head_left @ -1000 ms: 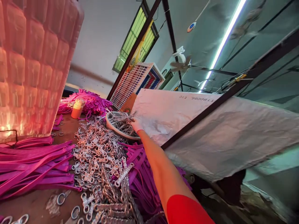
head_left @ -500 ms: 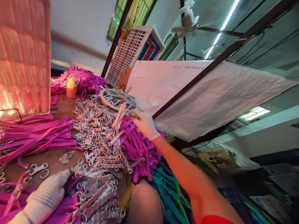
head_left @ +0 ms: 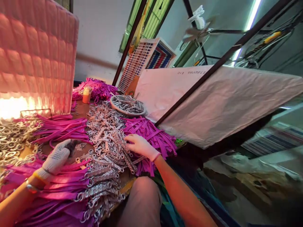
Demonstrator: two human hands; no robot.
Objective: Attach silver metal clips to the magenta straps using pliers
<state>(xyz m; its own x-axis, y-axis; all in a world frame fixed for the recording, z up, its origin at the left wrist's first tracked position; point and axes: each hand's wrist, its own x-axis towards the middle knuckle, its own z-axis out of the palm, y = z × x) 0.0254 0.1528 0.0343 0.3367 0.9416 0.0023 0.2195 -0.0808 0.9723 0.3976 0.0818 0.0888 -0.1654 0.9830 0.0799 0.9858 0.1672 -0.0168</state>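
Observation:
My left hand (head_left: 56,159), in a white dotted work glove with dark fingertips, is above magenta straps (head_left: 63,186) that end in silver metal links. Its fingers are curled together, and I cannot make out what is between them. My right hand (head_left: 142,147), in a plain whitish glove, is at the right edge of a heap of silver metal links (head_left: 106,138). Its fingers reach left over the links, slightly bent and apart, with no piece visible in them. Under and behind it lies a pile of magenta straps (head_left: 151,132).
A round bowl of metal links (head_left: 115,108) stands behind the heap. Metal rings (head_left: 10,138) lie at left, below a glowing quilted panel (head_left: 38,60). An orange jar (head_left: 86,95) stands farther back. A dark slanted bar (head_left: 189,91) crosses in front of a white sheet (head_left: 163,85) on the right.
My right hand has come down and nearer from beside the bowl to the heap's edge; links blurred near it before are no longer there. My left hand has moved up, and the view has shifted left.

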